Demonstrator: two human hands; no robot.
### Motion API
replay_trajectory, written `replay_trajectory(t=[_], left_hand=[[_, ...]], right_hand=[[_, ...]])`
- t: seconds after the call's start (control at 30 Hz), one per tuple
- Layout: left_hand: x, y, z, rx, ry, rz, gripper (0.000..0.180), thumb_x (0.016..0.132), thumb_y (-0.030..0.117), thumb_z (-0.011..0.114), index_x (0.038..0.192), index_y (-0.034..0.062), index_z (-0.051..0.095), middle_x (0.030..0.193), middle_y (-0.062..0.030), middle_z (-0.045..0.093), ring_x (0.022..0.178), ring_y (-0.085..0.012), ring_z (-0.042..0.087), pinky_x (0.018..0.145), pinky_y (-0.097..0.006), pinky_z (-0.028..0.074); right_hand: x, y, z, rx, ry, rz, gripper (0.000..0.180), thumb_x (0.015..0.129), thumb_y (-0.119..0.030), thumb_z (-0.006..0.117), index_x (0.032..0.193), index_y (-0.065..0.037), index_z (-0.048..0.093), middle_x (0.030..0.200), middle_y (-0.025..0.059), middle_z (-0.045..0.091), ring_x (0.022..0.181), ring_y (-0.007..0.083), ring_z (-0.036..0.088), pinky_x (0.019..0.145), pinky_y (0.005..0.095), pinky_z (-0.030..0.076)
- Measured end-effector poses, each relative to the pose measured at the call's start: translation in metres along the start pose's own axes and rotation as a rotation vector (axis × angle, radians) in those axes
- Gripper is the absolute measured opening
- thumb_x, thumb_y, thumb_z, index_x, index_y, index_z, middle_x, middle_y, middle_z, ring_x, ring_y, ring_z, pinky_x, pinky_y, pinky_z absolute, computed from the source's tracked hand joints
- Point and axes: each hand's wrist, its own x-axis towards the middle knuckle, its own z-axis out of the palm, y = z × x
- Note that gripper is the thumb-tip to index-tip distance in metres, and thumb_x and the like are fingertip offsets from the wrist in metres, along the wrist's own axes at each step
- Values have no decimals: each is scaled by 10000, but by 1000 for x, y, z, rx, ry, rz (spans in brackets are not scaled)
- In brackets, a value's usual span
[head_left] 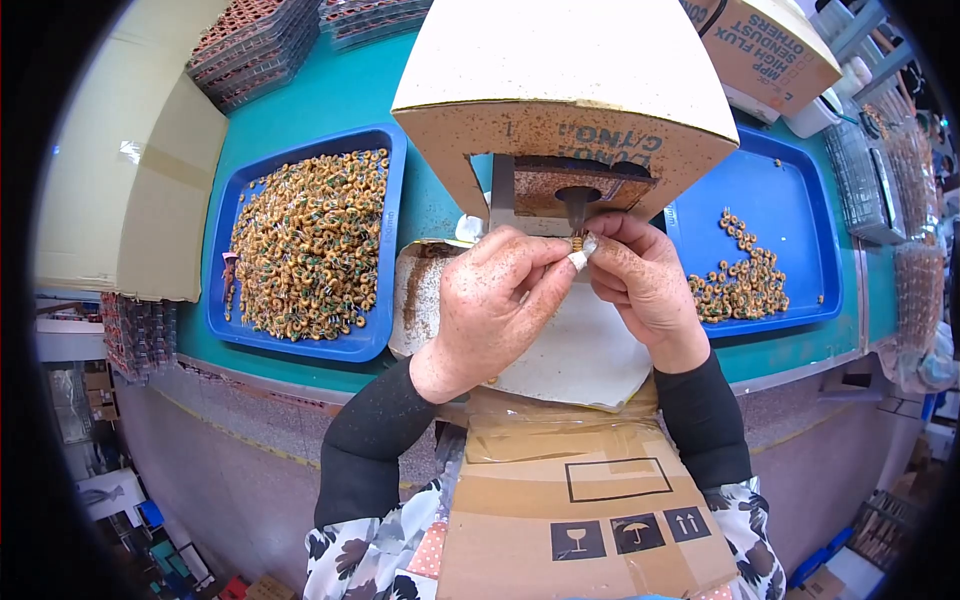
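Both of my hands meet under a cut-open cardboard box, at the tip of a grey metal spindle [576,208]. A small copper-coloured ring coil [577,243] is pinched there, just below the spindle tip. My left hand [495,300] is closed, with thumb and forefinger on the coil from the left. My right hand [645,285] grips it from the right, and a white wrap covers a fingertip. Whether the coil touches the spindle I cannot tell. Beneath my hands lies a white pad [575,350] with brown dust along its left part.
The cardboard box [565,60] hoods the spindle. A blue tray [397,210] heaped with ring coils stands left; another blue tray [760,200] with fewer coils stands right. Stacked plastic trays [255,50] stand far left. A carton [585,500] lies against my body.
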Motion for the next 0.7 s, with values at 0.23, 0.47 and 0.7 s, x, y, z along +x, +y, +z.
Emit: replay_trajectory(t=[0.23,0.47,0.7], left_hand=[[4,3,-4,43,-49,42,125,777,33,706,891,21,659,696,-64,586,539,-149,549,477,-270,437],[5,1,-6,37,-68,28,124,780,27,699,896,16,656,705,-71,586,539,-154,550,478,-272,440],[9,2,-8,55,-87,14,98,788,41,690,873,18,648,705,-74,582,549,-162,555,489,-283,444]], right_hand=[[0,0,-3,10,0,-16,187,860,-122,670,1012,-34,607,840,-7,596,605,4,426,488,155,286],[1,2,-2,1,2,-21,179,863,-122,666,1008,-34,608,843,-8,597,614,6,426,495,159,289],[0,4,3,56,15,-34,180,870,-124,659,1017,-40,598,822,-6,590,564,4,380,479,159,272]])
